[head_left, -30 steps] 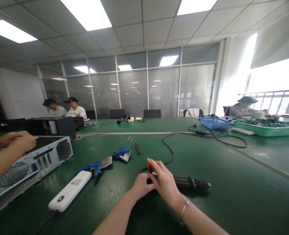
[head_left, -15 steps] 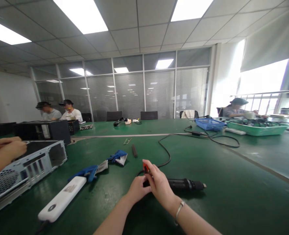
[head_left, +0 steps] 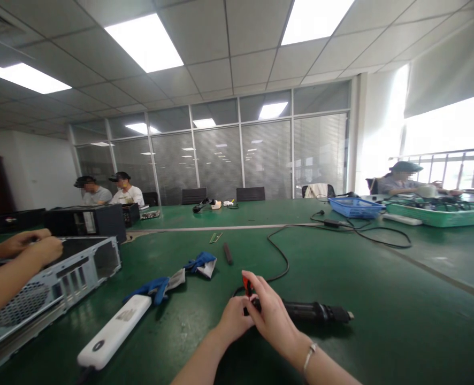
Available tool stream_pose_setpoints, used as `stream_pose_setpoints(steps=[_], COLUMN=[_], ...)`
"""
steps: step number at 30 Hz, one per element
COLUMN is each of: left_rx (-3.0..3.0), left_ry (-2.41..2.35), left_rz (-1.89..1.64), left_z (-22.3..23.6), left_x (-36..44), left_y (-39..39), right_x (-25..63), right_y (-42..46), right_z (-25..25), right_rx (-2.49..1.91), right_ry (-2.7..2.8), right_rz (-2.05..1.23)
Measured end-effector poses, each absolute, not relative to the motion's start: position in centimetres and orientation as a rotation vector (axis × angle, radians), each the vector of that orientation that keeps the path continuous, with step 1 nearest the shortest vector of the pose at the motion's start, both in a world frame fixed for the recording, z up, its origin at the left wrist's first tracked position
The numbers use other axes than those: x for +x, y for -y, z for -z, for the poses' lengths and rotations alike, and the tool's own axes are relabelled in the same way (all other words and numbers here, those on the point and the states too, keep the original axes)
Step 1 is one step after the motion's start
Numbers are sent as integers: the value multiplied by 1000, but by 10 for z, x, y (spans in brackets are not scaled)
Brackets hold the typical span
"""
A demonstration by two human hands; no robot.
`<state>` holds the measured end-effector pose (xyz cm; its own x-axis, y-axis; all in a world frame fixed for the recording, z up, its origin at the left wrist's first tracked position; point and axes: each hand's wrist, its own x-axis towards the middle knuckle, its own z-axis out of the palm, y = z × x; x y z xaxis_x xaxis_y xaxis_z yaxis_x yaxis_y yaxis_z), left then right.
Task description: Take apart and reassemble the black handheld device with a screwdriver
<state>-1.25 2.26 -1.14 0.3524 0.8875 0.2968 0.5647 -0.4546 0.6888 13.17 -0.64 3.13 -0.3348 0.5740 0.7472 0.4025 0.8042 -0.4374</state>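
My right hand (head_left: pixel 275 310), with a bangle at the wrist, grips a small red-and-black screwdriver (head_left: pixel 246 283) held upright. Its lower end meets my left hand (head_left: pixel 235 319), whose fingers are closed around something dark, mostly hidden between the two hands. Just behind and to the right of them, a black electric screwdriver (head_left: pixel 317 312) lies on the green table (head_left: pixel 381 289). A black cord (head_left: pixel 288 262) runs from behind my hands toward the back right.
At left, another person's hands (head_left: pixel 40 248) are over an open metal computer case (head_left: pixel 72 283). Nearby lie a white power strip (head_left: pixel 116 329), blue-grey gloves (head_left: pixel 200 263) and a dark bar (head_left: pixel 228 253). Blue basket (head_left: pixel 355 207) and green basket (head_left: pixel 441 214) stand back right.
The whole view has shifted, so things appear a little further right and lower. My hands stay together around the red screwdriver. The other person's hands at left have moved slightly.
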Motion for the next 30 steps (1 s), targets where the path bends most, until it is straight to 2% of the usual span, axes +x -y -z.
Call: stream_pose_setpoints(steps=[6, 12, 25, 30], left_rx=[2159, 2175, 2151, 2164], left_ry=[-1356, -1246, -1392, -1270], left_rz=[-874, -907, -834, -892], left_z=[12, 10, 12, 12], left_x=[-13, -13, -14, -13], left_y=[-23, -23, -24, -24], right_x=[131, 132, 134, 134], right_y=[2, 2, 2, 1], right_z=[-25, -23, -28, -27], right_rx=[-725, -795, -782, -782], right_ry=[1969, 1946, 1940, 1934], right_rz=[-163, -39, -62, -67])
